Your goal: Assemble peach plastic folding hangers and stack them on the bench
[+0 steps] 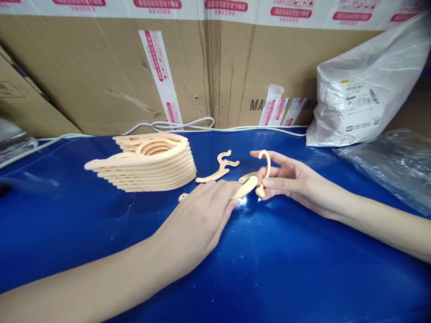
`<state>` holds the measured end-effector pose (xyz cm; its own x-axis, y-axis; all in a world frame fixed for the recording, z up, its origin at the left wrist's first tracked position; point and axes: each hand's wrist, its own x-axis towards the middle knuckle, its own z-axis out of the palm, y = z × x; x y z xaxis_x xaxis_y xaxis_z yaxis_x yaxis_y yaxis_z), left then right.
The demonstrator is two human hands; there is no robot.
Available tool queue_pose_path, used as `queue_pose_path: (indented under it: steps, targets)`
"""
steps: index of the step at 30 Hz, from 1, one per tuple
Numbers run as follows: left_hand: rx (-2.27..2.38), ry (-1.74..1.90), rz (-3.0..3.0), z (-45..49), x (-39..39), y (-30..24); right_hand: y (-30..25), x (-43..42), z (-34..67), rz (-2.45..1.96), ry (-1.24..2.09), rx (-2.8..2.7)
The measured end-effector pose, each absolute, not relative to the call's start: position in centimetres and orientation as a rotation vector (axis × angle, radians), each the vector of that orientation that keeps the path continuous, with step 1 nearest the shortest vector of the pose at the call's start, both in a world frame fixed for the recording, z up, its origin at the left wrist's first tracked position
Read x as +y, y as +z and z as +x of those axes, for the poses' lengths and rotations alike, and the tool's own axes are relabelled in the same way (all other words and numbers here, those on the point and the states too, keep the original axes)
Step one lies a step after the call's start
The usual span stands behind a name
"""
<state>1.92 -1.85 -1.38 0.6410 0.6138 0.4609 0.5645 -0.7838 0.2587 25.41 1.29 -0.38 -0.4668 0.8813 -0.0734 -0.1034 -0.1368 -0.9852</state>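
Between its thumb and fingers my right hand (286, 179) pinches a cream hanger hook (268, 163), held upright with the curve on top. My left hand (202, 211) is closed on a cream curved hanger arm (246, 188), whose rounded end points toward the hook's base; whether the two touch I cannot tell. Just behind my hands, loose hook pieces (224, 167) and another hanger arm (209, 179) lie on the blue table surface. The end of a further cream piece (182, 197) shows beside my left hand, the remainder hidden under it.
A neat stack of cream hangers (151, 166) stands at the left. Behind runs a white cable (242, 129) along large cardboard boxes (117, 67). At the right stand a white plastic parcel (357, 98) and a crumpled clear bag (393, 161).
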Motion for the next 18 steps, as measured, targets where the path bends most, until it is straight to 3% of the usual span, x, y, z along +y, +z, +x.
queue_pose_path:
  steps: [18]
  targets:
    - [0.896, 0.782, 2.796, 1.9, -1.76, -1.28, -0.18, 1.49, 25.62, -0.892, 1.804, -1.271]
